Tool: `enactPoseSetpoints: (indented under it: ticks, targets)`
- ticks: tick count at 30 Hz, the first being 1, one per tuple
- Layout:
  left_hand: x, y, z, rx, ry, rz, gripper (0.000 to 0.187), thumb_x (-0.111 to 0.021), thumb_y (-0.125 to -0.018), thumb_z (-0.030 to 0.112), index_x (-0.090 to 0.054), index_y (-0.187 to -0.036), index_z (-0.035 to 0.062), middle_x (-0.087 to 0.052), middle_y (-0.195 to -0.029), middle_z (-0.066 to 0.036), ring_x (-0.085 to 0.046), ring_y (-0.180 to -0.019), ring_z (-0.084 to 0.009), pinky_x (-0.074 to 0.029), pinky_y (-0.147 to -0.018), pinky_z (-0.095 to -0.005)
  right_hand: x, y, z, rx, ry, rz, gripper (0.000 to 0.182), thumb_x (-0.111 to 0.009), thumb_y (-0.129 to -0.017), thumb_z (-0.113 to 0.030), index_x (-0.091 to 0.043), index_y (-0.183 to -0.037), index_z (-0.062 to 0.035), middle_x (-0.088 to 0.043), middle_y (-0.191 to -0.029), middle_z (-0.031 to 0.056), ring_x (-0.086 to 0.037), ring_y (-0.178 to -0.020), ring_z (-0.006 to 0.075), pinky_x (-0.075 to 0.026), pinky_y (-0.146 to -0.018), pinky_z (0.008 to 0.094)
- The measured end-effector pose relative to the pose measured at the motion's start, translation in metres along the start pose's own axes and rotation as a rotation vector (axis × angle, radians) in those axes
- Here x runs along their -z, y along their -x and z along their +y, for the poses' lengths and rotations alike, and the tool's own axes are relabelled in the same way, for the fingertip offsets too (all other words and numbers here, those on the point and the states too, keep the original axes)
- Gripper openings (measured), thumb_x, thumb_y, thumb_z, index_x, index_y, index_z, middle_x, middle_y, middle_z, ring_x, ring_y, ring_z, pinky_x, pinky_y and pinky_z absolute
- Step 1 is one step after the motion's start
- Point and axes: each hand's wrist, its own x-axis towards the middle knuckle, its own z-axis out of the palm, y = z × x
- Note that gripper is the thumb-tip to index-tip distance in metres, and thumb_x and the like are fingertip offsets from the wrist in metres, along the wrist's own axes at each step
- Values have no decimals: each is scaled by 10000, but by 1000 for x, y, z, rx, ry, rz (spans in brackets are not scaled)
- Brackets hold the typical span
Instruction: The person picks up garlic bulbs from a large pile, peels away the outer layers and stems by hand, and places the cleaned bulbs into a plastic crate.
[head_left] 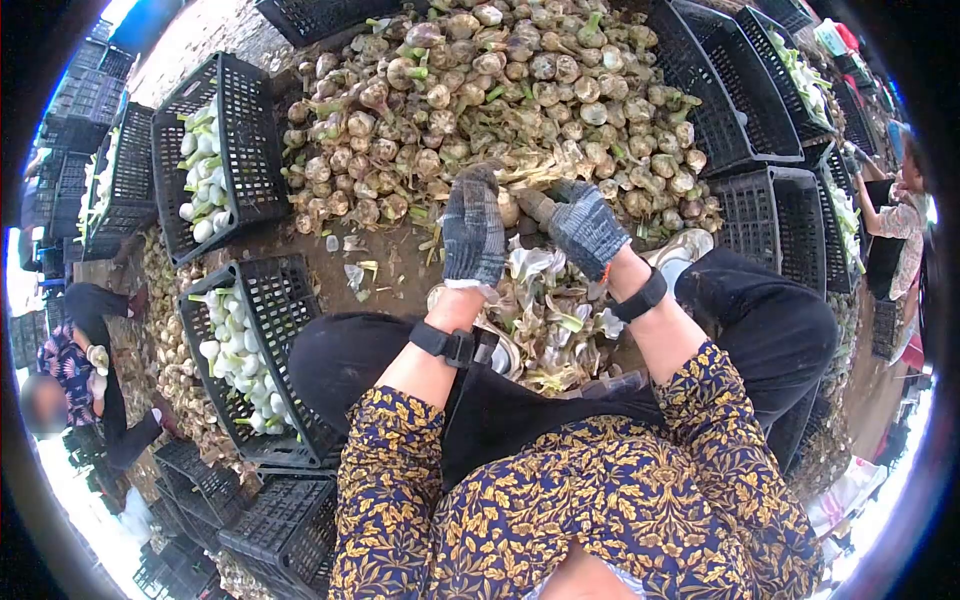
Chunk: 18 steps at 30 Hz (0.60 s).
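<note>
In front of my knees, a wide heap of garlic bulbs [560,90] with dirty skins and cut stems spreads over the ground. My left hand [474,228], in a grey knitted glove, points away from me with its fingers curled together at the heap's near edge. A garlic bulb [508,209] shows at the inner side of its fingers. Just right of it, my right hand [586,226] is closed in a matching glove, its soiled thumb toward the bulb; what its fingers hold is hidden. Dry garlic leaves [525,172] lie beyond both hands. Peeled-off skins [555,320] are piled between my feet.
Black plastic crates with clean white garlic stand at my left [300,350] and farther up [265,150]. More black crates [770,215] line the right side of the heap. A person [75,350] sits at far left, another person [895,220] at far right.
</note>
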Motion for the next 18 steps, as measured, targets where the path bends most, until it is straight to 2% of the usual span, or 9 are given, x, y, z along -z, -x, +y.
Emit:
enactPoseSetpoints:
  ticks: [3,5,7,9,11,12,13,15,18]
  targets:
    - [1,-8,21,288,354,34,353,-394,-907,283,-480,-1086,-8,-544,-1045,-131,-516,-976,-245,-418,-832,-335,4,5,-3,120,163,-16,240,-573,-821,-227,-593,-854,10,-610,-714,78,-580,-598,131,-473,-544,262]
    - [10,-18,60,1044,754,-37,506,-324,-897,439,-484,-1116,11,-527,-1074,-120,-503,-1010,-216,-392,-893,-304,7,7,-1,177,324,4,236,-575,-818,-223,-596,-842,10,-611,-713,78,-581,-593,135,-467,-541,268]
    - [13,-15,48,1054,891,-103,468,-408,-877,408,-472,-1109,7,-536,-1034,-104,-518,-941,-182,-427,-795,-277,9,8,2,626,735,173,294,-585,-755,-264,-601,-793,27,-603,-771,203,-575,-719,348,-458,-638,383]
    - [8,-10,40,1056,1028,-176,451,-492,-856,378,-460,-1102,2,-545,-993,-88,-533,-873,-149,-462,-698,-250,5,6,-5,406,675,178,297,-577,-759,-267,-591,-801,26,-603,-753,197,-578,-710,343,-458,-623,373]
    - [-6,-2,40,49,182,-32,415,-521,-851,328,-444,-1134,34,-546,-958,-47,-548,-784,-142,-473,-664,-253,3,5,-17,-245,-11,105,294,-559,-781,-261,-585,-836,27,-602,-699,169,-587,-632,286,-455,-561,351]
    - [-14,-6,13,-241,23,79,389,-557,-841,255,-423,-1151,63,-546,-849,-2,-507,-658,-88,-443,-547,-208,5,6,-20,-244,-10,106,294,-559,-781,-261,-585,-836,27,-602,-699,169,-587,-632,286,-455,-561,351]
    - [-11,-6,17,-240,23,80,389,-557,-841,255,-423,-1151,63,-546,-849,-2,-507,-658,-88,-443,-547,-208,8,8,-21,-200,-150,76,265,-544,-798,-239,-588,-840,20,-583,-665,129,-572,-590,233,-452,-530,323]
    - [-1,-7,36,404,470,-24,346,-514,-862,244,-419,-1160,96,-531,-807,0,-478,-600,-83,-419,-498,-215,16,11,-26,-110,-428,13,215,-515,-832,-194,-594,-847,5,-546,-596,50,-542,-507,126,-445,-467,266]
    - [7,-20,-4,817,641,-13,442,-398,-840,529,-530,-870,108,-500,-613,-9,-443,-447,-122,-368,-391,-251,31,23,-56,-25,-563,27,247,-499,-851,-217,-578,-922,6,-560,-675,34,-528,-500,111,-440,-440,228]
